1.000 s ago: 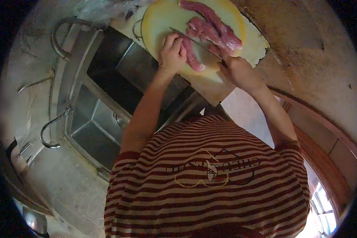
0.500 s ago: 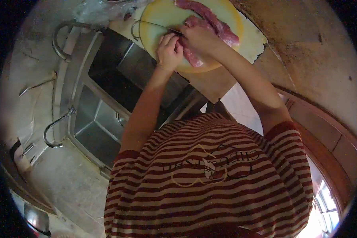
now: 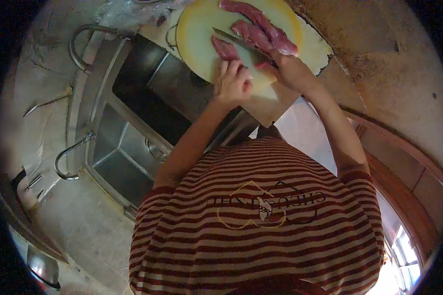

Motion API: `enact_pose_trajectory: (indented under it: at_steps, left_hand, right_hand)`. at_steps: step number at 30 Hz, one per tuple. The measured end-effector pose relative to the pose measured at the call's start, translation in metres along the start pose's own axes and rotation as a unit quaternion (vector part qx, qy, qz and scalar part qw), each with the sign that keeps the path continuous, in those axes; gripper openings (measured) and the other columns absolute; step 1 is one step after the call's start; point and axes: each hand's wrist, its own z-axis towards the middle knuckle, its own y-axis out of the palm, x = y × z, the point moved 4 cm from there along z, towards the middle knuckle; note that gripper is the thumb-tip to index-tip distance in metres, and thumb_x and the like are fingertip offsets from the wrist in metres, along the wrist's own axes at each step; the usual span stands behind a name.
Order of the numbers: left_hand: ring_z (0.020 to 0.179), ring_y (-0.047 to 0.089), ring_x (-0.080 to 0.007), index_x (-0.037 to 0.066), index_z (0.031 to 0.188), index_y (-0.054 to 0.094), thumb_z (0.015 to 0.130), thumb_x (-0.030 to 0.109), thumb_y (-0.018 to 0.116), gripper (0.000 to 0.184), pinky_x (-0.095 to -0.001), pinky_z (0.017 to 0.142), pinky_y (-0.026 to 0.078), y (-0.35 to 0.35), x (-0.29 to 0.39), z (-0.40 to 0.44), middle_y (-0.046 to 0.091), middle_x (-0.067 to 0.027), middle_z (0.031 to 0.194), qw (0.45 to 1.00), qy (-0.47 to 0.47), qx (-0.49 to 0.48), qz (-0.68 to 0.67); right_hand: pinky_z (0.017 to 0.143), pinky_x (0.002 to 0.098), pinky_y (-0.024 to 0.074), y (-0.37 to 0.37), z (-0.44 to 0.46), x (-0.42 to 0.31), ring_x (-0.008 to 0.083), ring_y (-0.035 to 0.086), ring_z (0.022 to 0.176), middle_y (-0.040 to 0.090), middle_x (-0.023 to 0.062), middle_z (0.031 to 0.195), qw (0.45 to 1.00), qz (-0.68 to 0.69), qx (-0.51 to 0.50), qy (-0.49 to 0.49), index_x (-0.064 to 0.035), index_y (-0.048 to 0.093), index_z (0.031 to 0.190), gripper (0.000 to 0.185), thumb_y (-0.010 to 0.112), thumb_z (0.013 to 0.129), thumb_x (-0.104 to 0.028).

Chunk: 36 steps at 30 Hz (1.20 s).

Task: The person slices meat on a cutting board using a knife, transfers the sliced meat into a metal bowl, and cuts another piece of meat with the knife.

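My right hand [image 3: 294, 73] is closed round the handle of a knife [image 3: 242, 41], whose blade points to the far left over the round cutting board [image 3: 194, 54]. My left hand [image 3: 233, 84] rests at the board's near edge with curled fingers, gripping the near end of a piece of raw meat [image 3: 224, 48]. Beyond the blade lies a thicker meat strip [image 3: 253, 34], and a longer strip [image 3: 261, 20] runs beside it. A smaller bit of meat [image 3: 264, 66] shows between my two hands. The knife's handle is hidden in my right hand.
Left of the board is a steel double sink [image 3: 118, 140] with a curved tap [image 3: 76, 51] and a second tap [image 3: 64, 157]. Clear plastic [image 3: 120, 14] lies at the back left. The board sits on a pale sheet [image 3: 317, 46] on the worn counter [image 3: 374, 54].
Both hands have moved right and towards me. The knife has come away from the nearest meat piece and moved right. That piece's far end now shows beyond my left hand.
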Motion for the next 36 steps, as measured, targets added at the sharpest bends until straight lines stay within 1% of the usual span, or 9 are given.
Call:
enact_pose_trajectory:
  at_steps: [4,8,10,11,14,18,24,32,36]
  left_hand:
    - [0.088,0.051,-0.0331,0.005,0.085,0.059,0.061,0.003,0.064,0.025,-0.0383,0.075,0.045,-0.01,-0.035,0.001,0.052,-0.0111,0.091,0.997,0.029,-0.045,-0.052]
    - [0.086,0.053,-0.0337,0.004,0.087,0.059,0.064,0.004,0.065,0.024,-0.039,0.075,0.046,-0.031,-0.017,-0.004,0.054,-0.0107,0.093,0.988,0.092,-0.105,-0.063]
    - [0.087,0.053,-0.0346,0.003,0.086,0.059,0.068,0.009,0.063,0.02,-0.0406,0.077,0.045,-0.039,-0.017,0.003,0.055,-0.0122,0.097,0.987,0.018,0.03,-0.155]
    - [0.087,0.053,-0.0346,0.003,0.086,0.059,0.068,0.009,0.063,0.02,-0.0406,0.077,0.045,-0.032,-0.025,0.007,0.055,-0.0122,0.097,0.987,0.018,0.029,-0.156]
    - [0.085,0.054,-0.0345,0.002,0.086,0.06,0.071,0.013,0.063,0.019,-0.0413,0.075,0.046,-0.022,-0.05,0.021,0.057,-0.0138,0.095,0.983,0.017,0.179,-0.033]
    - [0.084,0.053,-0.0344,0.002,0.087,0.06,0.071,0.013,0.062,0.02,-0.0422,0.075,0.045,-0.007,-0.053,0.027,0.056,-0.0139,0.093,0.988,0.025,0.151,-0.001]
    - [0.083,0.053,-0.0349,0.002,0.085,0.06,0.067,0.011,0.062,0.02,-0.0429,0.075,0.045,-0.008,-0.054,0.027,0.056,-0.0141,0.091,0.985,0.025,0.17,0.017]
    - [0.078,0.054,-0.0367,0.002,0.066,0.057,0.064,0.015,0.063,0.014,-0.0469,0.076,0.046,-0.013,-0.057,0.029,0.056,-0.0157,0.077,0.985,0.009,0.173,-0.017]
    - [0.085,0.053,-0.0375,0.001,0.085,0.06,0.064,0.01,0.061,0.023,-0.0445,0.077,0.045,-0.008,-0.058,0.025,0.057,-0.0157,0.089,0.982,0.013,0.186,-0.015]
  right_hand:
    - [0.066,0.0478,0.0473,0.003,0.001,0.001,0.0412,0.06,0.076,0.061,0.0265,0.083,0.999,0.003,0.025,-0.024,0.0001,0.051,0.107,0.036,0.058,0.084,-0.026]
    - [0.067,0.0475,0.0473,0.003,0.001,-0.003,0.0408,0.06,0.076,0.061,0.0256,0.081,0.996,0.025,0.082,-0.038,-0.0001,0.052,0.106,0.035,0.058,0.084,-0.026]
    - [0.067,0.0475,0.0473,0.008,0.0,0.0,0.0406,0.06,0.076,0.061,0.0254,0.081,0.995,0.038,0.089,-0.039,-0.0004,0.052,0.106,0.033,0.058,0.084,-0.025]
    - [0.065,0.0473,0.0475,0.012,-0.003,-0.003,0.0404,0.06,0.075,0.061,0.0249,0.08,0.993,0.027,0.101,-0.056,-0.0005,0.051,0.106,0.033,0.057,0.084,-0.024]
    - [0.062,0.0471,0.0478,0.019,-0.013,-0.015,0.0398,0.061,0.073,0.061,0.0236,0.077,0.995,0.005,0.082,-0.057,-0.0012,0.05,0.107,0.031,0.056,0.085,-0.022]
    - [0.059,0.0476,0.0482,0.022,-0.024,-0.028,0.0385,0.061,0.069,0.061,0.021,0.073,0.999,-0.017,0.007,0.044,-0.0032,0.048,0.107,0.029,0.054,0.085,-0.021]
    - [0.059,0.0484,0.0481,0.025,-0.018,-0.029,0.0384,0.061,0.069,0.061,0.0209,0.072,0.999,-0.022,0.005,0.026,-0.0035,0.047,0.107,0.026,0.051,0.084,-0.016]
    - [0.059,0.0481,0.0484,0.022,0.009,-0.042,0.0379,0.062,0.071,0.062,0.0201,0.074,0.999,-0.049,-0.006,0.015,-0.0013,0.047,0.102,0.024,0.05,0.08,-0.011]
    - [0.061,0.0476,0.0491,0.03,0.03,-0.043,0.0392,0.062,0.072,0.062,0.0216,0.076,0.995,-0.051,0.057,-0.057,-0.0007,0.048,0.101,0.023,0.049,0.08,-0.009]
